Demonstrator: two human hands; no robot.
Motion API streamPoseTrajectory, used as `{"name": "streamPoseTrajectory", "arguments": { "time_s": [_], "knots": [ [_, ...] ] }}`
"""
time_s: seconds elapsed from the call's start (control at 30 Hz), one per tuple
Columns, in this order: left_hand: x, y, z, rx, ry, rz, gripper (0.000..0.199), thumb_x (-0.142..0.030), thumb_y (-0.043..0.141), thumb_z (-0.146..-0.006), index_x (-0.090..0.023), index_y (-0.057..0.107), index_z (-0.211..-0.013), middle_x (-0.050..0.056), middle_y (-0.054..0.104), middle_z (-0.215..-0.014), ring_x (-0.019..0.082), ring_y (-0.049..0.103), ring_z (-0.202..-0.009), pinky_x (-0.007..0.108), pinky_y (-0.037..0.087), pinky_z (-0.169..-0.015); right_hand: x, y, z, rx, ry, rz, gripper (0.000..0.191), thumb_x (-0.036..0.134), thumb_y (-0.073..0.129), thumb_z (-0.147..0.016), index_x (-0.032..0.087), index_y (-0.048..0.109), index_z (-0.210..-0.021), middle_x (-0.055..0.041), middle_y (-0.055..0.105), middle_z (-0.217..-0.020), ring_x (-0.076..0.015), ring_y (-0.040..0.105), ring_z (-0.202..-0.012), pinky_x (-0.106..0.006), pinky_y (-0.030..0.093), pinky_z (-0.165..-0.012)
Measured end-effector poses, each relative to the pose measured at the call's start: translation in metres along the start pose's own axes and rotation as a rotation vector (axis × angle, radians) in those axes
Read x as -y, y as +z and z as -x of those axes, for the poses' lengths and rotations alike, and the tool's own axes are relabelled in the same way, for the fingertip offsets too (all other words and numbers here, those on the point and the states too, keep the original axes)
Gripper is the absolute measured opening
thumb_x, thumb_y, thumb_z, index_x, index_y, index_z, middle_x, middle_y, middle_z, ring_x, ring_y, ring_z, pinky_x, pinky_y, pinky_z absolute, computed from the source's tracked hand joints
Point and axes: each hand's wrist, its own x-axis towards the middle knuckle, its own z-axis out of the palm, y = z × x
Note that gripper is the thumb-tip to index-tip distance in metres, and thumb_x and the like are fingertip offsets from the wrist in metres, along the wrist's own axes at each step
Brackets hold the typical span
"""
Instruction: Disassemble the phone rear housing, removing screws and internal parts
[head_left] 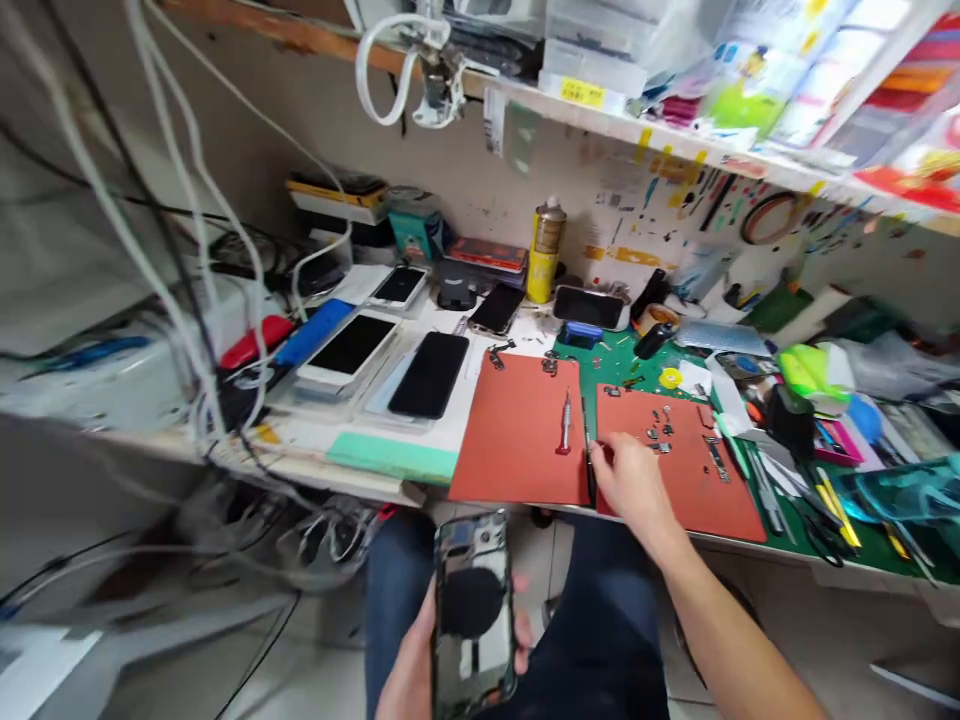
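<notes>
An opened phone housing [484, 655] is held upright by my left hand [417, 650], its fingers wrapped round both sides, above my lap. Inside the housing a black circle shows. At the bench, my right hand [628, 482] is closed at the fingertips on a thin black tool [590, 470] that lies between two orange mats. On the left mat [517, 440] rests a red-and-silver screwdriver [565, 425], with small metal parts near its top edge. Several small phone parts [660, 430] are spread over the right mat [697, 500].
Phones, such as a black one [430, 375], lie on the bench's left. Behind the mats stands a yellow spray can [545, 250]. Black scissors [823, 535] and tools crowd the right side. White cables [199, 200] hang at the left, below a loaded shelf [675, 135].
</notes>
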Motion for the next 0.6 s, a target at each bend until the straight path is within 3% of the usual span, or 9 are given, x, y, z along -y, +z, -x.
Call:
{"name": "streamPoseTrajectory", "arguments": {
  "time_s": [0.1, 0.2, 0.37, 0.5, 0.6],
  "knots": [
    [0.005, 0.021, -0.015, -0.051, 0.094, -0.072, 0.077, -0.077, 0.052, -0.100, -0.007, 0.074, -0.124, 0.017, 0.077, -0.088, 0.024, 0.071, -0.074, 0.029, 0.050, -0.064, 0.004, 0.007, -0.030, 0.004, 0.038, 0.078, 0.029, 0.017, 0.052, -0.103, 0.008, 0.080, -0.097, -0.0241, 0.079, -0.099, -0.0328, 0.076, -0.092, -0.034, 0.042, -0.074],
    [0.003, 0.029, -0.030, -0.084, 0.126, -0.085, 0.073, -0.074, 0.049, -0.103, -0.010, 0.067, -0.133, 0.016, 0.077, -0.088, 0.025, 0.072, -0.070, 0.032, 0.052, -0.064, 0.008, 0.011, -0.035, 0.042, 0.044, 0.115, 0.027, 0.017, 0.056, -0.098, 0.011, 0.079, -0.085, -0.0226, 0.078, -0.088, -0.0345, 0.076, -0.082, -0.034, 0.035, -0.066],
    [-0.005, 0.032, -0.049, -0.114, 0.143, -0.026, 0.070, -0.067, 0.055, -0.104, -0.019, 0.048, -0.154, 0.021, 0.077, -0.122, 0.027, 0.077, -0.077, 0.035, 0.055, -0.068, 0.012, 0.008, -0.039, 0.087, 0.089, 0.096, 0.030, 0.028, 0.059, -0.095, 0.017, 0.074, -0.072, -0.0182, 0.076, -0.074, -0.0340, 0.073, -0.071, -0.035, 0.025, -0.060],
    [-0.007, 0.030, -0.059, -0.118, 0.158, -0.025, 0.065, -0.061, 0.053, -0.106, -0.021, 0.041, -0.157, 0.022, 0.077, -0.121, 0.029, 0.078, -0.080, 0.037, 0.058, -0.070, 0.011, 0.006, -0.048, 0.083, 0.155, 0.016, 0.024, 0.027, 0.063, -0.088, 0.021, 0.070, -0.066, -0.0134, 0.072, -0.066, -0.0320, 0.071, -0.070, -0.035, 0.029, -0.060],
    [-0.005, 0.029, -0.063, -0.136, 0.176, -0.059, 0.059, -0.057, 0.046, -0.109, -0.024, 0.035, -0.157, 0.022, 0.077, -0.122, 0.031, 0.078, -0.083, 0.040, 0.060, -0.072, 0.006, 0.000, -0.046, 0.065, 0.177, -0.095, 0.014, 0.027, 0.065, -0.086, 0.021, 0.073, -0.076, -0.0079, 0.073, -0.067, -0.0276, 0.070, -0.070, -0.034, 0.038, -0.063]
  ]
}}
